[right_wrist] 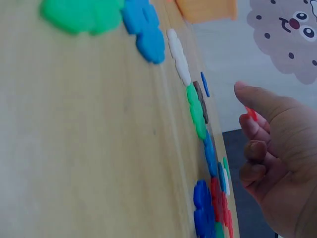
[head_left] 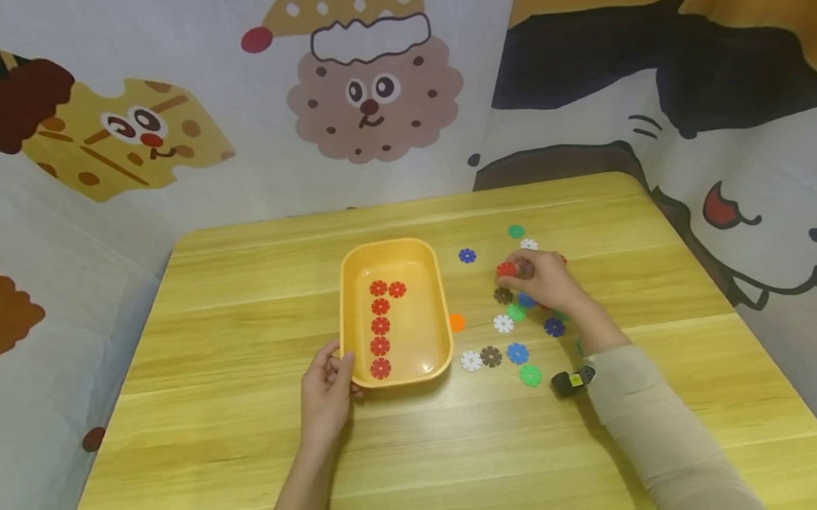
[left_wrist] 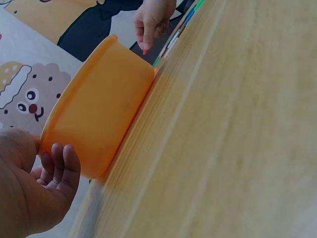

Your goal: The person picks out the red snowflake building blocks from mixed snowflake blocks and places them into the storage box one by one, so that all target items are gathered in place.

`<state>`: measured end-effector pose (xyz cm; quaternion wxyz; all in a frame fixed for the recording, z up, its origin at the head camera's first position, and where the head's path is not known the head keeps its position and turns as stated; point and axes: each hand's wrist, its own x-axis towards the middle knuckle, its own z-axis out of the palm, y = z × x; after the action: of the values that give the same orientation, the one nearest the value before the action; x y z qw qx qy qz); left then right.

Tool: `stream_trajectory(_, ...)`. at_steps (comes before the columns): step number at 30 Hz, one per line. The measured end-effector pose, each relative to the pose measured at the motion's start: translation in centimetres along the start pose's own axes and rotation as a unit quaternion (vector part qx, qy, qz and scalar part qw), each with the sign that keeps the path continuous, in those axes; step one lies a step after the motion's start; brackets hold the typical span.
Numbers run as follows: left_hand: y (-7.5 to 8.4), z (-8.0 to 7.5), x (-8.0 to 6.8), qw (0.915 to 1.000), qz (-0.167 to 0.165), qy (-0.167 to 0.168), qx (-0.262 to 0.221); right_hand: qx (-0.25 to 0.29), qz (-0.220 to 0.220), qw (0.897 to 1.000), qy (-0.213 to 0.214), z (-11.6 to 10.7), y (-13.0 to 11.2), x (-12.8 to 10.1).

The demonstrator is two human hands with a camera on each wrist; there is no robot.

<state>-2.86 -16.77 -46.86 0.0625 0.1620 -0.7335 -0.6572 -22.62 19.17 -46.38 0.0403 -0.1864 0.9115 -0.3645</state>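
Note:
A yellow-orange plastic tray (head_left: 425, 373) lies on the table, with several red notched discs (head_left: 381, 326) inside, set in a column with one more beside the top. My left hand (head_left: 327, 398) grips the tray's near left corner, thumb at the rim and fingers curled against the outer wall, as the left wrist view shows. Over the scattered discs right of the tray, my right hand (head_left: 545, 282) pinches a red disc (head_left: 506, 270) between thumb and fingertips. Beneath it lie a brown disc (head_left: 503, 295) and a blue disc (head_left: 526, 300), partly covered by the hand.
Loose discs spread on the table right of the tray, among them a white disc (head_left: 471, 361), a green disc (head_left: 530, 376) and a dark blue disc (head_left: 467, 256). An orange disc (head_left: 457, 323) lies against the tray's right side. A cartoon-print curtain (head_left: 235, 125) hangs behind the table.

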Motion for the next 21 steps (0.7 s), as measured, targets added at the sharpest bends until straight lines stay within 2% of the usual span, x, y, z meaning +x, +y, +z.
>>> stream_trajectory(10, 0.1, 0.0, 0.0, 1.0, 0.001, -0.005, -0.002, 0.009, -0.045, 0.998, 0.047, 0.8, -1.7, 0.5)
stream_trajectory(21, 0.1, 0.0, 0.0, 1.0, -0.001, -0.001, -0.005, 0.067, -0.068, 0.995, 0.03, 2.1, -4.1, 1.1)
